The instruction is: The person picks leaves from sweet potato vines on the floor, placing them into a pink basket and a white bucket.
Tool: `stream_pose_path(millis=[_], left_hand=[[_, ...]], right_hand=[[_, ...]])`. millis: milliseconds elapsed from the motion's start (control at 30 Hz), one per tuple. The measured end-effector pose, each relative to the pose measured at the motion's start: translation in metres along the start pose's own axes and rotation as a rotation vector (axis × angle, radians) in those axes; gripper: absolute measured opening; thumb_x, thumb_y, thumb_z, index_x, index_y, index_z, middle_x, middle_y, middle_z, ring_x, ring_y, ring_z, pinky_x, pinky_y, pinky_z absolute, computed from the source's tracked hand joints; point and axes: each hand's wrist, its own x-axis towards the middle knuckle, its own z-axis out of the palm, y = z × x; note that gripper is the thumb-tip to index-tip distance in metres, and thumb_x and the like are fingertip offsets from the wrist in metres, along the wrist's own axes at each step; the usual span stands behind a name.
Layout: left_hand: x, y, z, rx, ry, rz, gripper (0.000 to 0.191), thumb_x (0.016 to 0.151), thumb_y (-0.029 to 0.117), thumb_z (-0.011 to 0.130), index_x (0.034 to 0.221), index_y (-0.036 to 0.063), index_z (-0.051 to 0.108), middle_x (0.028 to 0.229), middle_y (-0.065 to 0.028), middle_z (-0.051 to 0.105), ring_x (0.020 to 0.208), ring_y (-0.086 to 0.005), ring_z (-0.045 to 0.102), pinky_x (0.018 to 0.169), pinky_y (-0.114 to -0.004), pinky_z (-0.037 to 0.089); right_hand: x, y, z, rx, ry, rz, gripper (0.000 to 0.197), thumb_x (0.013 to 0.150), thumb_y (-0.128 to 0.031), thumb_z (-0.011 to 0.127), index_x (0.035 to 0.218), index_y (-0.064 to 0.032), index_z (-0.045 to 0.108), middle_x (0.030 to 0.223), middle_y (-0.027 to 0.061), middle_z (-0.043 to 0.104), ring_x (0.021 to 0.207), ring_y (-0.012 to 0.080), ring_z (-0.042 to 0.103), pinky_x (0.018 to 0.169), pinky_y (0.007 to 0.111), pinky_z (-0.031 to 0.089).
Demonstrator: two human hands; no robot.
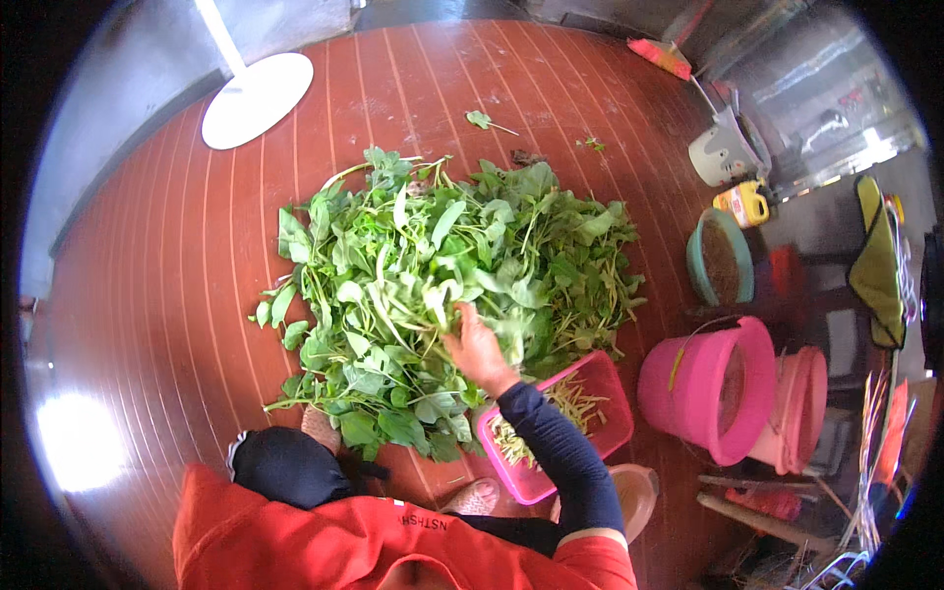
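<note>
A broad heap of leafy green stems (354,251) lies on the red floor before me. My right hand (483,354) reaches into the middle of it, in a dark sleeve, with the thumb and a finger around some leafy greens (436,299). The leaves around that hand are blurred. Under my right forearm sits a pink plastic basin (612,420), holding short pale cut stem pieces (575,402). My left hand is out of view; a dark rounded part of my clothing (287,466) shows at the lower left.
To the right stand a pink bucket (689,391), a paler pink bucket (804,413), a teal basin (697,258) and a yellow jug (741,204). A broom (660,59) and a white round pedestal base (258,99) are farther off. My slippered foot (476,498) is near the basin.
</note>
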Motion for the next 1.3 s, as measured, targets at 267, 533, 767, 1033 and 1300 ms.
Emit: stream_pose_path(millis=[267, 533, 767, 1033, 1300], left_hand=[[0.015, 0.016, -0.011, -0.029, 0.083, 0.075, 0.021, 0.082, 0.026, 0.053, 0.079, 0.0063, 0.058, 0.067, -0.0023, 0.055, 0.056, -0.0124, 0.048, 0.052, -0.029, 0.044], [0.039, 0.023, -0.046, -0.006, 0.083, 0.065, 0.021, 0.080, 0.028, 0.055, 0.077, 0.0078, 0.058, 0.065, -0.0010, 0.052, 0.056, -0.0111, 0.046, 0.052, -0.029, 0.043], [-0.018, 0.208, -0.094, 0.528, 0.374, 0.661, 0.018, 0.081, 0.026, 0.055, 0.078, 0.0077, 0.053, 0.063, 0.0018, 0.048, 0.054, -0.0090, 0.042, 0.049, -0.027, 0.039], [-0.096, 0.452, 0.001, 0.434, 1.144, 1.513, 0.053, 0.076, 0.021, 0.061, 0.118, -0.0015, 0.039, 0.113, -0.0187, 0.049, 0.106, -0.0286, 0.048, 0.090, -0.038, 0.039], [-0.013, 0.426, -0.046, -0.033, 0.756, 1.104, 0.048, 0.071, 0.003, 0.061, 0.116, 0.0001, 0.043, 0.103, -0.0137, 0.056, 0.092, -0.0223, 0.054, 0.081, -0.032, 0.044]], right_hand=[[0.004, -0.018, -0.051, -0.437, 0.013, -0.228, 0.023, 0.083, -0.027, 0.052, 0.087, -0.0061, 0.061, 0.074, 0.0107, 0.062, 0.055, 0.0180, 0.058, 0.049, 0.030, 0.049], [0.091, 0.068, -0.101, -0.118, 0.625, 0.339, 0.058, 0.078, -0.036, 0.058, 0.115, 0.0061, 0.044, 0.114, 0.0250, 0.048, 0.108, 0.0369, 0.044, 0.092, 0.039, 0.036], [0.129, 0.054, -0.047, 0.203, 0.440, 0.493, 0.066, 0.074, -0.024, 0.060, 0.124, 0.0074, 0.031, 0.107, 0.0275, 0.053, 0.102, 0.0347, 0.052, 0.089, 0.036, 0.040], [0.080, -0.050, 0.037, -0.039, 0.480, 0.036, 0.047, 0.078, -0.011, 0.052, 0.117, 0.0074, 0.034, 0.083, 0.0253, 0.057, 0.066, 0.0357, 0.058, 0.057, 0.042, 0.048], [0.035, -0.088, 0.074, -0.389, -0.158, -0.152, 0.052, 0.078, -0.029, 0.059, 0.119, -0.0002, 0.045, 0.110, 0.0202, 0.054, 0.082, 0.0226, 0.062, 0.071, 0.032, 0.051]])
